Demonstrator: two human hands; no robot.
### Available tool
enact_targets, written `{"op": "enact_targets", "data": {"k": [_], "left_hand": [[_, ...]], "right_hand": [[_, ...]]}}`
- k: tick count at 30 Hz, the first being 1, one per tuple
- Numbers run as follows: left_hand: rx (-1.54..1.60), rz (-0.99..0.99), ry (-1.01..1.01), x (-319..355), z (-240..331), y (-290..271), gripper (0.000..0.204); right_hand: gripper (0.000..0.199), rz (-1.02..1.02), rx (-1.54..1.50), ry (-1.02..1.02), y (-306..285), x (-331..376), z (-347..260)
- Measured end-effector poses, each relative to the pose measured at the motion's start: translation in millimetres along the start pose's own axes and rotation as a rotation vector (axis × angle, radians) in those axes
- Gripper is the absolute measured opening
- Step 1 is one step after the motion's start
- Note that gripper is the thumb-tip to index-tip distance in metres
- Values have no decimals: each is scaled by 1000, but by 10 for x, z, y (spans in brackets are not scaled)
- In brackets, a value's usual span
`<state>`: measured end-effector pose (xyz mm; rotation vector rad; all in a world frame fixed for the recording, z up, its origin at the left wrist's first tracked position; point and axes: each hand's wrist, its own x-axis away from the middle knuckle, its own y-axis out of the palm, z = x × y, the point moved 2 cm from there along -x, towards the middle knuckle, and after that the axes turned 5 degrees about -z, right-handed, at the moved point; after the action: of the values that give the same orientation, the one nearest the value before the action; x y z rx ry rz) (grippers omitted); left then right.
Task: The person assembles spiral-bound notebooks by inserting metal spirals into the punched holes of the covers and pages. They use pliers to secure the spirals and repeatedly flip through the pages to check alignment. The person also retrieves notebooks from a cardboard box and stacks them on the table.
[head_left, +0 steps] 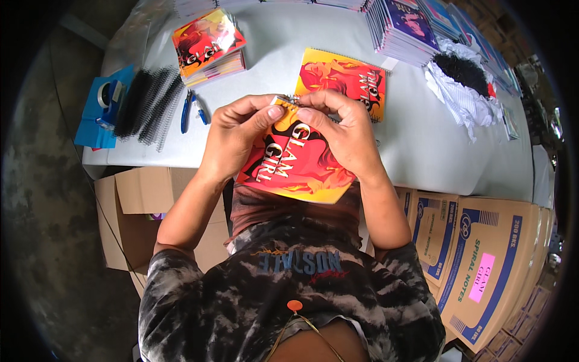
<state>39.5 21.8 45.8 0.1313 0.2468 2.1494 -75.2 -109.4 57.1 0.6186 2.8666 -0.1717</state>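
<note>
Nearest to the camera is the person's dark patterned shirt point(229, 295), with a round orange pendant point(294, 305) on it. Beyond it, the red-and-yellow notebook point(304, 170) is held tilted at the table point(265, 60) edge. The left hand point(236, 130) and the right hand point(347, 125) both have a narrow grip, pinching its bound edge beside the wire coil point(293, 98). Another similar notebook point(338, 75) lies just behind the right hand; pliers point(186, 113) lie to the left.
</note>
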Motion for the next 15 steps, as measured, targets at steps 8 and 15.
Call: {"op": "enact_targets", "data": {"k": [8,15], "left_hand": [[-111,-170,-83,-189,-41,-137,11],[-161,-380,-22,-333,58,-98,14]], "right_hand": [[13,124,-152,-13,44,51,139],[18,203,241,-176,119,108,46]]}}
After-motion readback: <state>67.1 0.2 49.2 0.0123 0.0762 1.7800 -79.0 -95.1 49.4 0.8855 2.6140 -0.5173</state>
